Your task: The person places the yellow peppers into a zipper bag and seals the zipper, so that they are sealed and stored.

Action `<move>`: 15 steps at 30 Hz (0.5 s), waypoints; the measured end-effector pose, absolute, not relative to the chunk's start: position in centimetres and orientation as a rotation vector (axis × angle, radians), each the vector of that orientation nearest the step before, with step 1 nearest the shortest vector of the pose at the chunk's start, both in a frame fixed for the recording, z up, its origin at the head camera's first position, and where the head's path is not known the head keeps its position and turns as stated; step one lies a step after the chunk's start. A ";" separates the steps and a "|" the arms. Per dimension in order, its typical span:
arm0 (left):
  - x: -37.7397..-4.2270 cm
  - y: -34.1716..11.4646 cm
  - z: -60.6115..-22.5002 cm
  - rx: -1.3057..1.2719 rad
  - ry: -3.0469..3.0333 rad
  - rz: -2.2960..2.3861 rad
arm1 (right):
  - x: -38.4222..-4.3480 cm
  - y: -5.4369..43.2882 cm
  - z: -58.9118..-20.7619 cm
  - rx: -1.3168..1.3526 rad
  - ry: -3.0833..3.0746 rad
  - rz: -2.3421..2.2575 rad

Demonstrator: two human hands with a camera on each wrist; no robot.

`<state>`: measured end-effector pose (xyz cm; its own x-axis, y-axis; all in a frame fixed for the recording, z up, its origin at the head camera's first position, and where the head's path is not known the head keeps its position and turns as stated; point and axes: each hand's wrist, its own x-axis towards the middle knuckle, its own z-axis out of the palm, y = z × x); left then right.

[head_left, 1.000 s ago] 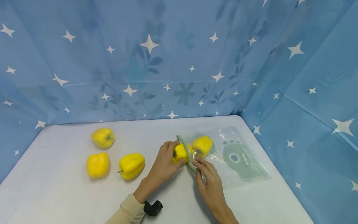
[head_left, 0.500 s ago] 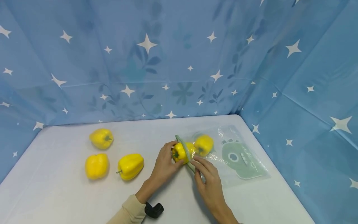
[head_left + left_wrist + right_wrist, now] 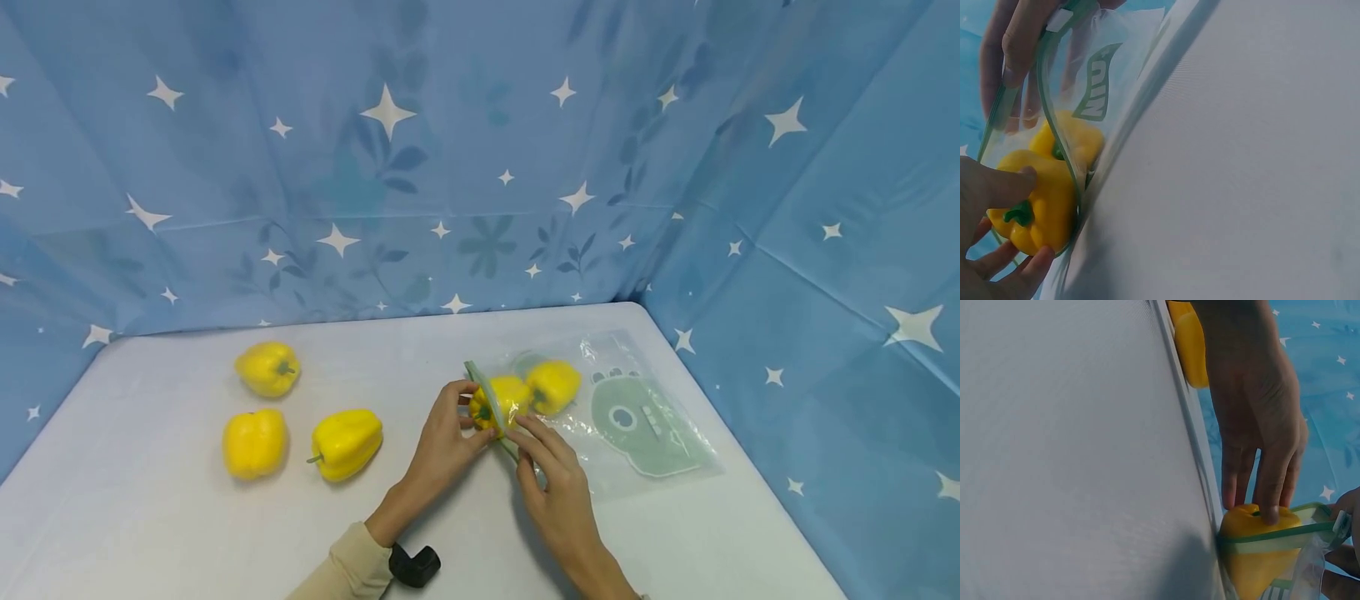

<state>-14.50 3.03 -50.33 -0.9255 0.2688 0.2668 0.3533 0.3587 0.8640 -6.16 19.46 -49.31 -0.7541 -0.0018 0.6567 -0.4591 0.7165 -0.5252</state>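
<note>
A clear zip-top bag (image 3: 652,425) with a green cartoon print lies on the table, its mouth edged by a green strip. My left hand (image 3: 441,437) holds a yellow bell pepper (image 3: 512,397) at its stem end, thumb on one side and fingers on the other. Most of this pepper is inside the bag's mouth. Deeper in the bag lies a second yellow bell pepper (image 3: 555,385). My right hand (image 3: 553,479) pinches the near edge of the bag's mouth. In the left wrist view the green strip (image 3: 1060,134) loops open around the pepper.
Three loose yellow bell peppers lie on the left of the white table (image 3: 150,500): one at the back (image 3: 267,368), one in front (image 3: 255,444), and one nearer the left hand (image 3: 347,444). A blue star-patterned curtain (image 3: 322,167) stands behind and to the right.
The held pepper has moved right, deeper into the bag, and the other bagged pepper has shifted right with it. My left fingers have come into view around the stem end; the right hand keeps its hold.
</note>
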 end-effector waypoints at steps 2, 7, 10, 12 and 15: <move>-14.5 3.1 -50.4 -0.590 -2.511 -1.634 | -6.1 19.5 -49.3 0.348 -2.280 0.923; -14.5 3.4 -50.5 -0.573 -2.498 -1.655 | -6.1 19.6 -49.4 0.343 -2.291 0.924; -14.6 3.7 -50.6 -0.561 -2.491 -1.699 | -6.1 19.6 -49.4 0.343 -2.286 0.924; -14.6 3.9 -50.6 -0.550 -2.484 -1.729 | -6.1 19.6 -49.4 0.339 -2.287 0.929; -14.7 4.2 -50.7 -0.520 -2.480 -1.754 | -6.0 19.6 -49.5 0.332 -2.285 0.948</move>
<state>-14.73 4.16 -50.72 -0.9413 0.2373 0.2402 0.3056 0.2958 0.9051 -6.00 19.58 -49.49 -0.7669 0.0093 0.6417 -0.4476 0.7087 -0.5453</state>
